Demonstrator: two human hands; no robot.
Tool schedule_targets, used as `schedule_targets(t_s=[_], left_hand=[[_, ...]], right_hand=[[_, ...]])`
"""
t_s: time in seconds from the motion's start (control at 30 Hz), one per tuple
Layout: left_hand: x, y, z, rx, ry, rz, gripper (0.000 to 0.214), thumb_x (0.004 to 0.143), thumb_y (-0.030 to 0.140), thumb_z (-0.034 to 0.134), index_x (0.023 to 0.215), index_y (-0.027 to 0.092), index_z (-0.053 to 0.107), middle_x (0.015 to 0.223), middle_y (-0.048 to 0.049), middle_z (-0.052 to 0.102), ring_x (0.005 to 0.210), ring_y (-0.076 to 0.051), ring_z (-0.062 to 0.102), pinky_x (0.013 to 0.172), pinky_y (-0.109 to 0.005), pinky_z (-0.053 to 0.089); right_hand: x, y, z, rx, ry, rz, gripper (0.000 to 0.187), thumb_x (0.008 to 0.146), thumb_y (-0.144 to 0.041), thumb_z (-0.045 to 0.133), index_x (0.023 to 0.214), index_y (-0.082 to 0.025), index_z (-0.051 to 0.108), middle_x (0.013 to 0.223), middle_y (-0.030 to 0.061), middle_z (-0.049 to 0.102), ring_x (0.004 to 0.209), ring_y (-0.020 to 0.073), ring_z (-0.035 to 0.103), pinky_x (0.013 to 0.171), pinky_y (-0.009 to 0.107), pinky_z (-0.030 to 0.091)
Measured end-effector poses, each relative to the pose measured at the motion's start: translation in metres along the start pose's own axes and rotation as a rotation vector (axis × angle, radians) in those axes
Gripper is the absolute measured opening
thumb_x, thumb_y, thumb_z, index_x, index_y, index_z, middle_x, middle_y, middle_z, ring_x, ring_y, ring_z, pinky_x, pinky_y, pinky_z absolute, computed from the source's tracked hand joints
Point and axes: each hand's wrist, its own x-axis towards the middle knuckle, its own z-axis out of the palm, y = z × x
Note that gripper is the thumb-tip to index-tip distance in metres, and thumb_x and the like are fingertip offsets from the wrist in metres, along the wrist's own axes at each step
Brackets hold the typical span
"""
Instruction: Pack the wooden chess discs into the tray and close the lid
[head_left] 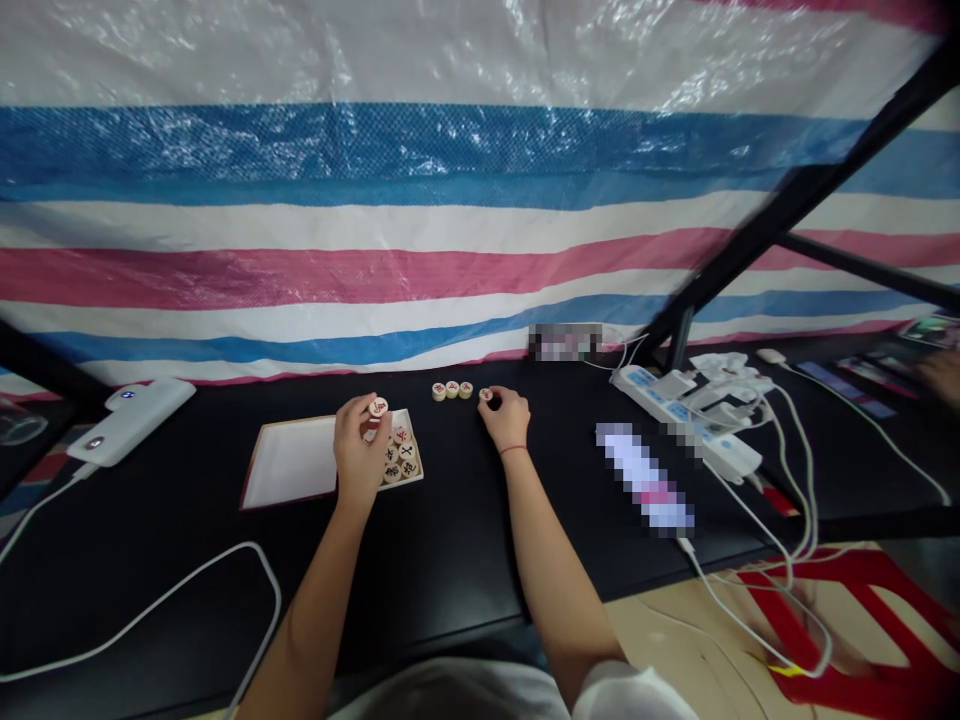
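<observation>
Several round wooden xiangqi pieces (397, 458) with red and black characters lie heaped in the right corner of a shallow white tray (289, 462) with a brown rim. My left hand (361, 450) is over that corner and pinches one xiangqi piece (378, 407) between thumb and fingers, lifted off the tray. My right hand (507, 414) rests on the black table (187, 520), its fingers closed on another piece (486, 395). Between my hands stands a short row of three pieces (451, 390), touching one another.
A white power bank (131, 420) lies at the table's left, and a white power strip (686, 420) with plugged-in adapters lies to the right. White cables run over the table and its front edge. A striped tarp (375, 240) hangs behind. Another person's hand (941, 375) shows at the far right.
</observation>
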Motion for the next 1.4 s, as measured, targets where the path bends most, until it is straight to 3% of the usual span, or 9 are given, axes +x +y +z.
schedule_targets(t_s=[0.1, 0.37, 0.57, 0.67, 0.77, 0.97, 1.07, 1.23, 1.4], left_hand=[[-0.001, -0.002, 0.001, 0.011, -0.022, -0.002, 0.031, 0.083, 0.035, 0.063, 0.110, 0.020, 0.062, 0.123, -0.0098, 0.057, 0.092, -0.016, 0.066, 0.078, -0.029, 0.057], [-0.007, -0.007, 0.004, 0.073, -0.139, -0.101, 0.038, 0.083, 0.037, 0.063, 0.118, 0.025, 0.059, 0.115, -0.0063, 0.067, 0.095, -0.019, 0.068, 0.084, -0.033, 0.055], [-0.009, 0.001, 0.006, 0.128, -0.187, -0.107, 0.039, 0.085, 0.029, 0.061, 0.123, 0.025, 0.056, 0.117, -0.0062, 0.068, 0.092, -0.018, 0.068, 0.084, -0.033, 0.056], [-0.010, 0.004, 0.007, 0.186, -0.222, 0.013, 0.036, 0.085, 0.027, 0.061, 0.121, 0.024, 0.057, 0.117, -0.0063, 0.067, 0.093, -0.018, 0.068, 0.086, -0.034, 0.055], [-0.011, 0.001, 0.008, 0.223, -0.236, 0.164, 0.034, 0.085, 0.021, 0.057, 0.119, 0.023, 0.058, 0.115, -0.0073, 0.067, 0.102, -0.020, 0.065, 0.090, -0.034, 0.054], [-0.014, -0.004, 0.011, 0.235, -0.256, 0.290, 0.035, 0.087, 0.016, 0.052, 0.121, 0.023, 0.057, 0.115, -0.0087, 0.066, 0.103, -0.020, 0.064, 0.088, -0.035, 0.054], [-0.014, -0.001, 0.012, 0.229, -0.260, 0.276, 0.035, 0.088, 0.023, 0.055, 0.124, 0.023, 0.054, 0.114, -0.0089, 0.066, 0.100, -0.020, 0.065, 0.089, -0.036, 0.054], [-0.014, 0.005, 0.010, 0.222, -0.240, 0.293, 0.035, 0.090, 0.025, 0.054, 0.125, 0.021, 0.052, 0.110, -0.0090, 0.065, 0.100, -0.019, 0.064, 0.091, -0.035, 0.052], [-0.013, 0.010, 0.008, 0.223, -0.238, 0.311, 0.029, 0.090, 0.024, 0.051, 0.118, 0.021, 0.056, 0.108, -0.0087, 0.065, 0.099, -0.019, 0.064, 0.090, -0.034, 0.051]], right_hand=[[-0.002, -0.002, 0.003, -0.003, -0.016, -0.011, 0.028, 0.076, -0.029, 0.061, 0.102, -0.020, 0.066, 0.100, 0.0063, 0.070, 0.093, 0.0250, 0.058, 0.079, 0.034, 0.042], [-0.001, -0.002, 0.008, 0.008, -0.025, -0.074, 0.016, 0.080, -0.033, 0.061, 0.089, -0.022, 0.068, 0.096, 0.0056, 0.070, 0.088, 0.0229, 0.059, 0.077, 0.033, 0.041], [-0.018, -0.033, 0.000, 0.352, 0.136, -0.231, 0.022, 0.085, -0.029, 0.050, 0.091, -0.017, 0.067, 0.091, 0.0079, 0.069, 0.077, 0.0180, 0.058, 0.077, 0.032, 0.046], [-0.041, -0.062, -0.004, 0.549, -0.120, -0.399, 0.022, 0.086, -0.034, 0.054, 0.096, -0.019, 0.067, 0.082, 0.0024, 0.067, 0.065, 0.0132, 0.055, 0.070, 0.027, 0.048], [-0.060, -0.082, -0.005, 0.599, -0.337, -0.486, 0.022, 0.081, -0.035, 0.061, 0.096, -0.020, 0.068, 0.081, 0.0003, 0.068, 0.061, 0.0111, 0.054, 0.065, 0.024, 0.047], [-0.066, -0.088, -0.001, 0.672, -0.429, -0.400, 0.020, 0.078, -0.034, 0.063, 0.092, -0.020, 0.067, 0.082, -0.0004, 0.068, 0.064, 0.0115, 0.059, 0.061, 0.023, 0.048], [-0.054, -0.078, -0.001, 0.678, -0.355, -0.344, 0.022, 0.079, -0.036, 0.061, 0.093, -0.020, 0.067, 0.084, 0.0014, 0.070, 0.068, 0.0131, 0.062, 0.062, 0.023, 0.049], [-0.018, -0.033, -0.008, 0.378, 0.064, -0.126, 0.025, 0.080, -0.036, 0.056, 0.094, -0.018, 0.066, 0.093, 0.0065, 0.070, 0.080, 0.0178, 0.063, 0.074, 0.029, 0.047], [0.000, -0.003, -0.008, 0.078, 0.042, 0.017, 0.020, 0.078, -0.027, 0.057, 0.092, -0.019, 0.068, 0.088, 0.0058, 0.070, 0.085, 0.0214, 0.062, 0.078, 0.032, 0.044]])
